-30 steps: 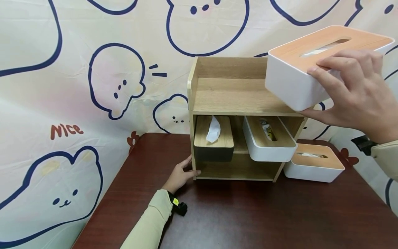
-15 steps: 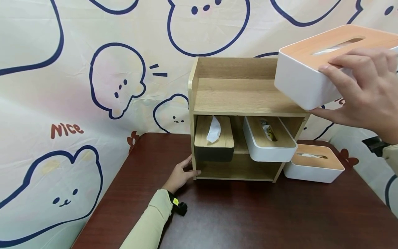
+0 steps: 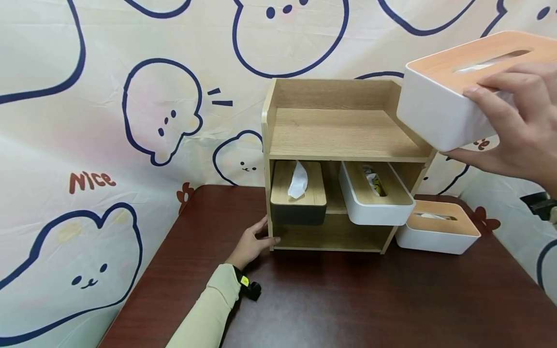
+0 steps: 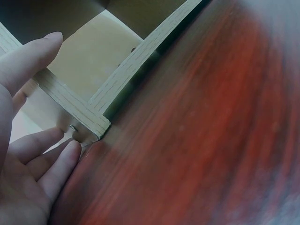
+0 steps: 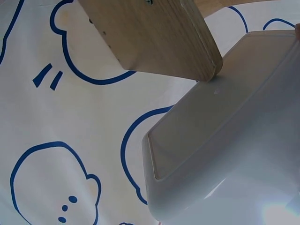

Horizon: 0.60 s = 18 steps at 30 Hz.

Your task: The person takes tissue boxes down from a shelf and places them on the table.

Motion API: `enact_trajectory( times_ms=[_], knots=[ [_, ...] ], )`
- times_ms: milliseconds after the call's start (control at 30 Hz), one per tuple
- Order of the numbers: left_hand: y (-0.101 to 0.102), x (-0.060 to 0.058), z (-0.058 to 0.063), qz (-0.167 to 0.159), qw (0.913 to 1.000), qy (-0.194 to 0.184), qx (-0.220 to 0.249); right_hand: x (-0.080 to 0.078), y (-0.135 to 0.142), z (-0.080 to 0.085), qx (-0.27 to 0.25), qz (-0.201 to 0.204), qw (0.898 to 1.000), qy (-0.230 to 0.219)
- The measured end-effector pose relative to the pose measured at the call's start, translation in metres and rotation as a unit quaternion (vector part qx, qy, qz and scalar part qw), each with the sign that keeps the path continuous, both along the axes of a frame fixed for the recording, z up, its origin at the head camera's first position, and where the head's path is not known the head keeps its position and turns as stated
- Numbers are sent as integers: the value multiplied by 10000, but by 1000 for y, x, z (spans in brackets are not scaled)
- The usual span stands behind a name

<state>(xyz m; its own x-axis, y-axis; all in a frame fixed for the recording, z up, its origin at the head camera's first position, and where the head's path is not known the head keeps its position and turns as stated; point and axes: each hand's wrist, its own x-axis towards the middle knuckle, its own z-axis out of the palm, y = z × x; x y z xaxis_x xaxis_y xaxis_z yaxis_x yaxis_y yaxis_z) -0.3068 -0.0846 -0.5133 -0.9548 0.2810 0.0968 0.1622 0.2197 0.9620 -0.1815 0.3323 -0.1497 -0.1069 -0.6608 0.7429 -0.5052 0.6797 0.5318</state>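
My right hand [image 3: 522,121] grips a white tissue box [image 3: 444,111] with a wood-look lid. It holds the box tilted in the air at the upper right, in front of the right end of a wooden desk shelf [image 3: 330,130]. In the right wrist view, that box's underside [image 5: 201,122] shows close to the shelf's side panel [image 5: 159,37]. Low on the left, my left hand [image 3: 252,244] holds the shelf's side panel near its foot. The left wrist view shows the thumb on the inner side of the panel [image 4: 70,101] and fingers on the outer side.
A dark tissue box [image 3: 300,215] and a white one [image 3: 378,212] jut from the shelf's middle level. Another white tissue box [image 3: 441,237] stands on the brown table [image 3: 348,299], right of the shelf. A cartoon-print cloth [image 3: 174,38] hangs behind.
My right hand has carried the white tissue box to the right and slightly up, uncovering more of the shelf's top right. The left hand stays on the shelf panel.
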Motion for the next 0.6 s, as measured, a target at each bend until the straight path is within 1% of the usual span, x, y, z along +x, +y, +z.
enact_trajectory(
  times_ms=[133, 300, 367, 433, 600],
  knots=[
    [-3, -1, 1, 59, 10000, 39, -11, 0, 6, 1, 93, -230, 9996, -162],
    [-4, -5, 4, -2, 9999, 156, -13, 2, 15, 2, -42, -444, 9983, -385],
    [-3, -6, 5, -20, 9999, 129, -25, 3, 18, 2, -79, -460, 9979, -458],
    [-2, -6, 5, -30, 10000, 66, -27, 5, 21, 2, -72, -573, 9967, -565],
    [0, -4, 4, -89, 9999, -133, -59, 12, 25, 2, -38, -996, 9918, -805]
  ],
)
